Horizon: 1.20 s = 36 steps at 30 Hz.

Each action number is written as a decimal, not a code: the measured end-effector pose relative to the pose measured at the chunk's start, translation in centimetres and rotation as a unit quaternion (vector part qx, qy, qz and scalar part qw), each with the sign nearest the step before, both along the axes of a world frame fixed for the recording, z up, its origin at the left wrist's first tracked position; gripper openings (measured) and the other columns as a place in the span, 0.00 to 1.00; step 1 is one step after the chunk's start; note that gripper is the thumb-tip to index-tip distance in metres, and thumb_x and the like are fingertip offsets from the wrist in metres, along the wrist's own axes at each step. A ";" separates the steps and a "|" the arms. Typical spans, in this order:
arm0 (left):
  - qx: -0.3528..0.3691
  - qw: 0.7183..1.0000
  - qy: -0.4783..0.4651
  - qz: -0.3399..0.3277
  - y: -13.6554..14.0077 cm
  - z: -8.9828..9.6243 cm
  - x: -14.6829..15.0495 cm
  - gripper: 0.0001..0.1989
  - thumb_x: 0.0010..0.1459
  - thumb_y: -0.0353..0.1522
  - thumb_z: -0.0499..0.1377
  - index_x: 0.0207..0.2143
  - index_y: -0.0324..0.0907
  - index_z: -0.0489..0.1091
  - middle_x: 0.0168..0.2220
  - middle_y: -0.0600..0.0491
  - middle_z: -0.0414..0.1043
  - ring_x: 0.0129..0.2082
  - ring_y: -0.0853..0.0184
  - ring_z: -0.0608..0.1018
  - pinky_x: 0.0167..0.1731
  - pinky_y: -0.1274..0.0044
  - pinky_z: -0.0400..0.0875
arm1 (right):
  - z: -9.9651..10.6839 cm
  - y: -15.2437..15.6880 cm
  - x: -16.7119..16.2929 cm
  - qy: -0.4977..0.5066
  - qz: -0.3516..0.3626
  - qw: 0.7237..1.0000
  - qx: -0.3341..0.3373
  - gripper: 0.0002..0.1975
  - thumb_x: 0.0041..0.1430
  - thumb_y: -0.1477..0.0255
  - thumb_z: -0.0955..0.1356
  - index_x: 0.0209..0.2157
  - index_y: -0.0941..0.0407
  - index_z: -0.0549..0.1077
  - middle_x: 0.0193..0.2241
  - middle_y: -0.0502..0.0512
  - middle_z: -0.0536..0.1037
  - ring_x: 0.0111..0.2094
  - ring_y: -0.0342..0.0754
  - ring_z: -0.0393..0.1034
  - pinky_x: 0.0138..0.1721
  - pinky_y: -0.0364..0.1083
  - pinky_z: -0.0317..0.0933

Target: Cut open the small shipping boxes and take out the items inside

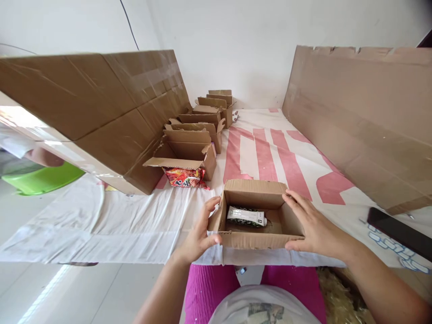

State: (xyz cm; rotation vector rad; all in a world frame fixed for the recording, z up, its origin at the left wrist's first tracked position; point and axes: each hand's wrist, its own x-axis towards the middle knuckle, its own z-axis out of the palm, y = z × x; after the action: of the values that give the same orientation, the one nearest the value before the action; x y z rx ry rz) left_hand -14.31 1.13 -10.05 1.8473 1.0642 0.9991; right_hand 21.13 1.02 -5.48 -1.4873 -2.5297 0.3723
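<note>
A small open cardboard box (259,240) sits at the table's front edge, right before me. My left hand (201,229) grips its left end, thumb at the front corner and fingers by the back corner. At the opposite end my right hand (308,222) holds the box the same way, fingers on the right wall and thumb low at the front. Inside, on the box floor, lies a white squeeze tube (246,216) with dark green patterned edges, its capped end pointing right. The tube touches neither hand.
Several open cardboard boxes (184,150) stand in a row towards the wall. A red snack packet (185,177) leans against the nearest. Tall cardboard panels (111,103) flank the table; a black phone (398,229) lies right. Beyond the left panel are a green basin (43,177) and part of a person.
</note>
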 end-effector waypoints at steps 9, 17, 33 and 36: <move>0.068 0.993 0.083 -0.053 1.7 -1.4 1.0 0.63 0.39 0.54 0.68 0.69 0.49 0.35 0.70 0.35 0.33 0.70 0.42 0.41 0.64 0.48 0.45 | 0.6 0.3 0.3 -0.016 0.008 1.000 -0.005 0.54 0.47 0.45 0.72 0.68 0.53 0.48 0.69 0.66 0.45 0.67 0.67 0.47 0.58 0.64 0.60; 0.066 0.997 0.014 -0.033 1.8 -3.3 1.3 0.58 0.40 0.51 0.70 0.67 0.49 0.44 0.69 0.38 0.38 0.70 0.44 0.45 0.65 0.52 0.46 | 5.8 2.0 -3.8 0.076 0.102 0.992 -0.015 0.21 0.65 0.58 0.64 0.56 0.51 0.70 0.57 0.59 0.72 0.56 0.55 0.68 0.55 0.54 0.65; 0.079 0.997 0.015 0.007 1.6 -4.2 1.9 0.58 0.39 0.56 0.67 0.66 0.50 0.43 0.68 0.38 0.39 0.69 0.43 0.46 0.65 0.50 0.46 | 0.2 7.3 -10.9 -0.260 0.170 0.944 -0.115 0.31 0.51 0.64 0.74 0.55 0.61 0.69 0.44 0.66 0.80 0.43 0.60 0.77 0.43 0.50 0.67; 0.087 0.996 0.011 0.010 1.7 -4.5 1.9 0.58 0.39 0.57 0.67 0.66 0.49 0.43 0.68 0.37 0.39 0.70 0.44 0.45 0.65 0.52 0.47 | -0.3 7.2 -11.2 -0.260 0.168 0.944 -0.115 0.29 0.50 0.65 0.73 0.53 0.62 0.70 0.43 0.67 0.81 0.42 0.61 0.77 0.42 0.50 0.68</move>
State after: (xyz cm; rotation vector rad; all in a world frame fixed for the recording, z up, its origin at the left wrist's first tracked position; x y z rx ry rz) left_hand -12.43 2.81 -14.52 1.9937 1.0377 1.1152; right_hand 9.96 8.25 -5.74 -1.3633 -3.2808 0.3707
